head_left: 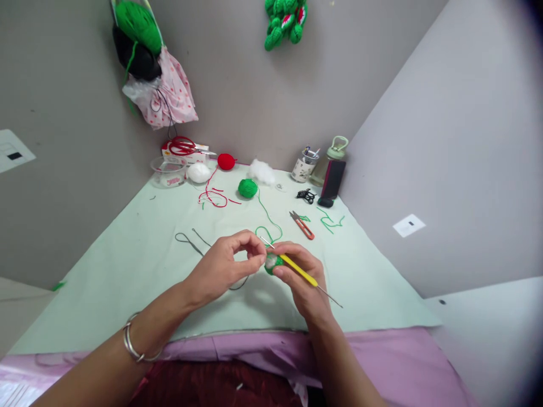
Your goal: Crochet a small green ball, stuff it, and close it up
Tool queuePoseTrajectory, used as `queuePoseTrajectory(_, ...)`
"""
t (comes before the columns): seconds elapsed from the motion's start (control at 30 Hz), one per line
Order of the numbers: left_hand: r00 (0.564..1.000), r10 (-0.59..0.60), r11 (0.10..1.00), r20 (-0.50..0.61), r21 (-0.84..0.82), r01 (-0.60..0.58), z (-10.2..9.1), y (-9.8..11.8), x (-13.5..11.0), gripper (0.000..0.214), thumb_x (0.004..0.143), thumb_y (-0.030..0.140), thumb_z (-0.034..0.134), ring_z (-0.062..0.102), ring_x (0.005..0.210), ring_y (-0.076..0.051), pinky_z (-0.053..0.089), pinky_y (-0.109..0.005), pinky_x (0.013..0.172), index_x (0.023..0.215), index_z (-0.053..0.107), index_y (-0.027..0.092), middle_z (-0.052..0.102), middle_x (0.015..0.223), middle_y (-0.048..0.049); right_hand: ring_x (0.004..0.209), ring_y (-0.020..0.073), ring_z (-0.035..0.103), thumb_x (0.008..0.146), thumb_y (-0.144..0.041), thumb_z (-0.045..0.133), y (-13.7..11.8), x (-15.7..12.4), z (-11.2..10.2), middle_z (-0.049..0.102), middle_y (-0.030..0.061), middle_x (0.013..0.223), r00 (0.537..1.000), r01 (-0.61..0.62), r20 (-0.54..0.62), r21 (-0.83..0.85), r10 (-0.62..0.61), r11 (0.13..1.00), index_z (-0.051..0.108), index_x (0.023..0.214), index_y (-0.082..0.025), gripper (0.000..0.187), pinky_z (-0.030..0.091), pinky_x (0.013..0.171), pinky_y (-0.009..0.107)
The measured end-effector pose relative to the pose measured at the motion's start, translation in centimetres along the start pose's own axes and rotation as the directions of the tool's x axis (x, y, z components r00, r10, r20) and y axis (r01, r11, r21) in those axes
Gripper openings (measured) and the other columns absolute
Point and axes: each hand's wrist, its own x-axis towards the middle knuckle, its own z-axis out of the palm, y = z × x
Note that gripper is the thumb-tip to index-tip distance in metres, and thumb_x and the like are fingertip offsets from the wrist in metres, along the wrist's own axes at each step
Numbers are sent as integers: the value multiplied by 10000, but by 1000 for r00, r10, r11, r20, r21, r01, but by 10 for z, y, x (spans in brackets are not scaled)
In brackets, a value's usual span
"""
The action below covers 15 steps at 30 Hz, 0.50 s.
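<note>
Both hands meet mid-air just above the surface (127, 265), near its front edge. The right hand (303, 280) is closed around a crochet hook (299, 270), gripped on the yellow handle, with the metal tip pointing up-left towards the left hand's fingertips. The small green crochet piece (272, 263) sits between the two hands, against the right thumb, with white filling showing at its top. The left hand (231, 263) is narrow, thumb and fingers pinched together on the left edge of the piece. It has a metal bangle (133, 342) on the wrist.

A green strand (268, 217) runs from the piece back to the green yarn ball (248, 188) at mid-surface. Orange thread snips (302, 225) lie just right of that strand. Farther back are a red yarn ball (226, 161), a white ball (198, 172), a clump of stuffing (262, 171) and a clear bowl (168, 172). The pen cup (304, 167), bottle (335, 152) and phone (333, 178) are in the back right corner.
</note>
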Motion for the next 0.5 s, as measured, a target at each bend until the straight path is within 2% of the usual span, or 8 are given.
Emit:
queuePoseTrajectory(0.17,999,-31,990,11,-140,33,-4,-2,-1,134,895,322,693,534,808,-155,412,-285,763,850,647,205,604,837,6,930,187,700,790,-340,871,2,1,-2,792,32,1031,1000,-19,-19,99,21,995,785,990,-298,221,561,798,302)
queuePoseTrajectory(0.27,998,-49,989,-50,-145,41,-14,-3,1,169,905,367,690,528,798,-165,417,-288,746,851,642,214,585,825,5,888,190,710,749,-391,897,1,3,-2,808,42,1009,998,-42,-32,166,48,985,786,959,-284,260,561,767,303)
queuePoseTrajectory(0.33,985,-2,1000,-175,-28,-3,-22,-5,5,145,905,352,692,565,847,-185,437,-309,817,868,648,219,610,858,-4,829,180,710,746,-414,897,0,3,-2,811,40,982,998,-50,-24,230,57,972,788,948,-281,265,559,741,297)
queuePoseTrajectory(0.4,927,152,975,-344,207,-84,-27,-7,9,101,887,292,716,598,1019,-214,415,-336,988,951,675,226,655,1023,-27,788,167,708,763,-416,884,-1,3,-1,811,38,968,998,-53,-4,289,56,956,792,952,-282,249,560,731,291)
queuePoseTrajectory(0.43,902,222,949,-370,294,-113,-28,-8,10,158,886,282,723,583,1148,-234,377,-347,1071,1030,684,231,655,1144,-44,780,160,707,773,-409,878,-2,3,-1,810,37,968,999,-54,6,310,54,949,795,956,-282,238,561,733,287)
queuePoseTrajectory(0.47,903,247,936,-352,328,-128,-26,-9,11,220,903,303,714,552,1249,-245,341,-354,1125,1110,678,237,641,1245,-55,781,154,705,782,-399,873,-2,3,0,808,35,971,999,-54,12,324,53,945,798,960,-281,227,561,738,280)
queuePoseTrajectory(0.5,924,231,943,-305,304,-135,-23,-10,12,268,935,346,686,530,1308,-247,326,-357,1154,1180,658,241,631,1304,-64,788,149,703,786,-388,871,-3,3,0,806,33,975,999,-53,13,329,51,943,800,965,-281,220,558,741,272)
